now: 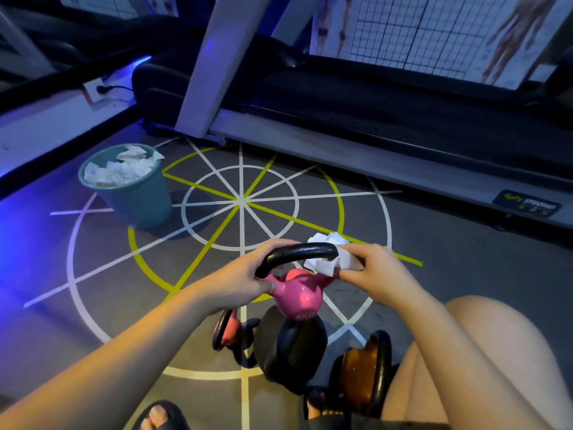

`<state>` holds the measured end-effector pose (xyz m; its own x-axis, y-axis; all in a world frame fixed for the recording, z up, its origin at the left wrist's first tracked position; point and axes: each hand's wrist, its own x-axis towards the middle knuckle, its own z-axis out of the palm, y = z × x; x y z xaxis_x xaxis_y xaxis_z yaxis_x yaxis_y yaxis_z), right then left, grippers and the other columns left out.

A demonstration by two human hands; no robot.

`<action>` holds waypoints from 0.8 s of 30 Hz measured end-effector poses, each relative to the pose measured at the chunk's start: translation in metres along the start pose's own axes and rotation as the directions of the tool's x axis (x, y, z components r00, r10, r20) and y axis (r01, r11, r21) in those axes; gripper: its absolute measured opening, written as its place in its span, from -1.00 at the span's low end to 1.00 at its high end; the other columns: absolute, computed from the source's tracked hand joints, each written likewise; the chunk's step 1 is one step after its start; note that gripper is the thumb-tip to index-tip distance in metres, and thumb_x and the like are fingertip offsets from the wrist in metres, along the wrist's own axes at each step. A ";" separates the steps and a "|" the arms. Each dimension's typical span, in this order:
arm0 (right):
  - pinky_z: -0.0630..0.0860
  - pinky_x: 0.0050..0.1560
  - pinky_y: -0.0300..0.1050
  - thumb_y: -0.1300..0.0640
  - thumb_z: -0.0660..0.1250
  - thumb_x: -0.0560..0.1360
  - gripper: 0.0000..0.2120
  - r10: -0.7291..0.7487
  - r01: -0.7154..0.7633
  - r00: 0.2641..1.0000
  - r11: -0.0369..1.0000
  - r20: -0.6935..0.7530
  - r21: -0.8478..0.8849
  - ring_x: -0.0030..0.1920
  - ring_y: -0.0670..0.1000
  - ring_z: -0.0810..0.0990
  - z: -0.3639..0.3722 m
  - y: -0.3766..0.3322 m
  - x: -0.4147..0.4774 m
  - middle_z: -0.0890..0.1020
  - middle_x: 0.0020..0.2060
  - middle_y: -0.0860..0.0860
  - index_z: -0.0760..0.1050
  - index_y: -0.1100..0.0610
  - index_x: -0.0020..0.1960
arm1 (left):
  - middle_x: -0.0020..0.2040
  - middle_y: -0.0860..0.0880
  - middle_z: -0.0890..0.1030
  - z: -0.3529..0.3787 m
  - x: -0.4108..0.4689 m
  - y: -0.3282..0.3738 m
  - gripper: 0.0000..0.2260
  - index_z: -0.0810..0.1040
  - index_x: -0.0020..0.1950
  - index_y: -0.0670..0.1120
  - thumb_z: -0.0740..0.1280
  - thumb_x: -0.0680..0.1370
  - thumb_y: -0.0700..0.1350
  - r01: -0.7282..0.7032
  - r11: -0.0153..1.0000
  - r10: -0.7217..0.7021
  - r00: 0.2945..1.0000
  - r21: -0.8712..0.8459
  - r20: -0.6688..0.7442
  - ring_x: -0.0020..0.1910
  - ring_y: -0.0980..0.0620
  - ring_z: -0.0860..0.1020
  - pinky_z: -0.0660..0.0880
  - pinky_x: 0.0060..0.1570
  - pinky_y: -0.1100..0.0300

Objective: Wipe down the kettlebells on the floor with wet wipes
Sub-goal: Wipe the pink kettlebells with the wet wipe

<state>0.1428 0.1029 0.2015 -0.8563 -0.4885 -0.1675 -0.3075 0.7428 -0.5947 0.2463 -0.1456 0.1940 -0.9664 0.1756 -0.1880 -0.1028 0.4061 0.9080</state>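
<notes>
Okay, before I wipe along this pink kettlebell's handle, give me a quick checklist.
1. Grip: left hand holds the pink kettlebell at its handle: ok.
2. Placement: wet wipe in right hand is on the handle's right end: ok.
3. Wipe damp enough: cannot tell.
4. Room in bin: not ok, wipes piled to its rim.
5. Set-down spot: not ok, black kettlebell lies beneath.
</notes>
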 end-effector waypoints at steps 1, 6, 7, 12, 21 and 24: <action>0.37 -0.37 -0.22 -0.04 0.50 0.42 -0.88 0.016 -0.016 1.000 1.000 -0.006 0.000 -0.26 -0.02 0.49 0.001 -0.001 0.000 0.56 -0.30 -0.09 0.56 -0.11 -0.18 | 0.28 0.27 0.53 -0.001 0.000 -0.001 -0.34 0.34 0.43 0.31 0.37 0.57 -0.36 0.000 1.000 0.000 1.000 -0.006 0.000 0.33 0.24 0.48 0.48 0.32 0.11; 0.21 -0.40 -0.17 -0.11 0.50 0.44 -0.65 0.142 -0.145 0.988 0.989 0.060 0.037 -0.35 -0.03 0.36 0.020 -0.009 -0.008 0.42 -0.38 -0.04 0.41 0.06 -0.27 | 0.30 0.25 0.53 -0.003 -0.001 -0.006 -0.36 0.35 0.45 0.26 0.39 0.57 -0.35 0.015 0.998 -0.015 1.000 -0.064 0.002 0.33 0.25 0.49 0.57 0.12 0.24; 0.23 -0.40 -0.19 -0.08 0.48 0.47 -0.66 0.172 -0.177 0.982 0.982 0.077 0.067 -0.34 -0.06 0.39 0.024 -0.010 -0.010 0.44 -0.35 -0.05 0.36 0.02 -0.25 | 0.31 0.24 0.53 -0.002 -0.001 -0.007 -0.36 0.35 0.45 0.25 0.38 0.57 -0.35 0.020 0.997 -0.019 1.000 -0.070 0.003 0.33 0.26 0.49 0.57 0.11 0.26; 0.38 -0.22 -0.30 0.14 0.32 0.54 -0.85 0.115 -0.211 0.954 0.914 0.277 0.347 -0.20 -0.18 0.52 0.027 -0.019 -0.021 0.53 -0.21 -0.13 0.42 -0.07 0.04 | 0.31 0.08 0.54 -0.004 0.000 -0.011 -0.36 0.35 0.43 0.28 0.40 0.56 -0.33 0.036 0.996 -0.036 0.999 -0.081 -0.001 0.28 0.14 0.55 0.59 0.09 0.25; 0.62 -0.02 -0.21 0.19 0.31 0.61 -0.83 0.157 -0.306 0.952 0.524 0.264 0.795 -0.06 -0.03 0.71 0.022 -0.001 -0.017 0.73 -0.03 0.07 0.60 0.23 0.14 | 0.29 -0.04 0.54 -0.008 0.000 -0.016 -0.36 0.34 0.44 0.24 0.40 0.54 -0.35 0.065 0.992 -0.065 0.998 -0.109 -0.003 0.28 0.22 0.53 0.59 0.16 0.16; 0.62 -0.02 -0.14 0.18 0.47 0.48 -0.80 0.202 -0.266 0.962 0.557 0.182 0.787 -0.15 -0.02 0.71 0.028 -0.002 -0.011 0.73 -0.08 0.14 0.61 0.25 0.06 | 0.30 -0.04 0.53 -0.007 0.001 -0.016 -0.35 0.36 0.44 0.24 0.39 0.54 -0.37 0.058 0.991 -0.058 0.998 -0.118 0.000 0.29 0.22 0.53 0.59 0.20 0.12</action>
<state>0.1645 0.0943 0.1826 -0.8104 -0.4037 -0.4246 0.3832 0.1831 -0.9053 0.2458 -0.1586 0.1817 -0.9587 0.1518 -0.2406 -0.1857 0.3067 0.9335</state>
